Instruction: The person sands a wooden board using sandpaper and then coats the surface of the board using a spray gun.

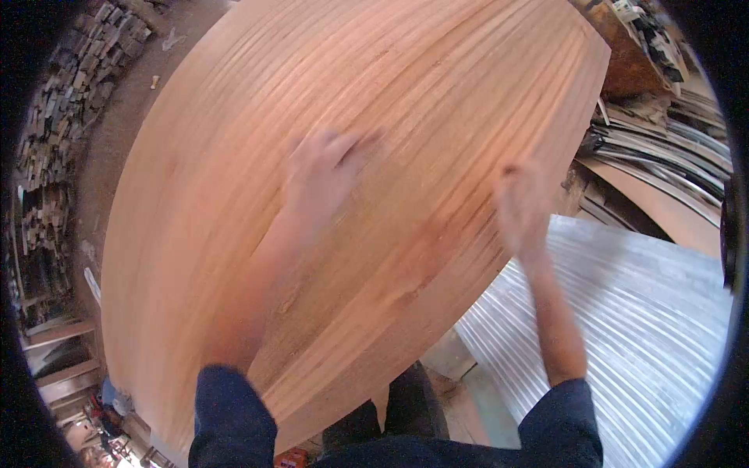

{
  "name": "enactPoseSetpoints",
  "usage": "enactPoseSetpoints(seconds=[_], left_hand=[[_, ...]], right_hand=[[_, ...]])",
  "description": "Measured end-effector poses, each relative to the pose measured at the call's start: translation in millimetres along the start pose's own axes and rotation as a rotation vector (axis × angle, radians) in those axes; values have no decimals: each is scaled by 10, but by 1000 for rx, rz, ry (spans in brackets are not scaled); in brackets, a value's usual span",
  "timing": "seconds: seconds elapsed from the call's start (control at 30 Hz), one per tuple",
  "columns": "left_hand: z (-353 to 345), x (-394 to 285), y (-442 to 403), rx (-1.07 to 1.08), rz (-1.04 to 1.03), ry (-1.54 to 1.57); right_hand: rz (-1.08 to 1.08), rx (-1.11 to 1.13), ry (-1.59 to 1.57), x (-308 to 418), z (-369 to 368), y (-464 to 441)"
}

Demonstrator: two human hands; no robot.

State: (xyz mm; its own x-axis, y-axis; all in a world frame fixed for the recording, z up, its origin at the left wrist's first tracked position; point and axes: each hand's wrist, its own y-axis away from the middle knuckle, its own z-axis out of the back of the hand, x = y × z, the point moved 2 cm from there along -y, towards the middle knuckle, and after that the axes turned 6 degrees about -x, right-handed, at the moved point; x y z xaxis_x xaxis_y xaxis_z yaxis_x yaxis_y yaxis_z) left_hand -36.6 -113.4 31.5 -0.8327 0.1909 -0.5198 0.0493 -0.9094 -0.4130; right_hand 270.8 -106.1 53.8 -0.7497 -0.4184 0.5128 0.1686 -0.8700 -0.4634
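A wide wooden panel (437,148) with reddish-brown grain fills most of the view in front of me. Over its middle is my left hand (324,168), smeared by motion; a dark streak shows by its fingers, and I cannot make out whether it is a held thing or a shadow. My right hand (524,203) is at the panel's right side, also blurred, with its fingers curled in. A small brown spot shows at those fingers, too unclear to name. Whether either hand touches the wood I cannot tell.
Corrugated metal sheeting (624,312) lies at the lower right, beside the panel. Long strips (663,156) are piled at the right. Stacked wood pieces (78,86) line the left, past a brown floor (133,101). Assorted clutter (101,437) sits at the lower left.
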Motion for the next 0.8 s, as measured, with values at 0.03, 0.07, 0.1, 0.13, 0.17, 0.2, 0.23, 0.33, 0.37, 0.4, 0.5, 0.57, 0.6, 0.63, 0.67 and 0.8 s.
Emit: enactPoseSetpoints(seconds=[0.03,0.07,0.1,0.13,0.17,0.2,0.23,0.33,0.37,0.4,0.5,0.57,0.6,0.63,0.67,0.8], left_hand=[[291,109,367,-28,45,-6],[594,165,718,9,154,-7],[877,280,1073,49,186,-75],[1125,456,1451,5,62,-150],[1241,596,1669,-40,-61,-223],[1251,636,1561,-38,-60,-225],[1294,674,1481,9,32,-202],[788,492,910,6,72,-50],[497,421,581,1,55,-21],[180,329,238,-50,22,25],[-476,37,-616,-107,43,68],[-469,13,-641,-71,95,26],[-372,58,-456,-85,116,19],[-201,101,-252,-96,136,7],[81,112,76,-42,151,49],[1027,511,1465,34,384,12]], right_hand=[[-72,-43,4,-298,-50,-240],[-141,-86,7,-583,-92,-470],[-106,-64,118,-833,-111,-690],[-70,-44,230,-965,-137,-829],[-65,-45,226,-946,-192,-874],[-56,-39,315,-902,-263,-958],[-45,-15,406,-776,-366,-1000],[-55,-14,444,-898,-388,-985],[-40,-12,447,-911,-375,-985],[-54,-2,433,-923,-372,-997],[-36,4,392,-1075,-353,-959],[3,-10,355,-1126,-349,-990],[-12,-9,372,-1136,-335,-990],[-33,-9,387,-1133,-335,-979],[-44,-9,374,-1173,-292,-960],[-42,19,411,-1045,-269,-1023]])
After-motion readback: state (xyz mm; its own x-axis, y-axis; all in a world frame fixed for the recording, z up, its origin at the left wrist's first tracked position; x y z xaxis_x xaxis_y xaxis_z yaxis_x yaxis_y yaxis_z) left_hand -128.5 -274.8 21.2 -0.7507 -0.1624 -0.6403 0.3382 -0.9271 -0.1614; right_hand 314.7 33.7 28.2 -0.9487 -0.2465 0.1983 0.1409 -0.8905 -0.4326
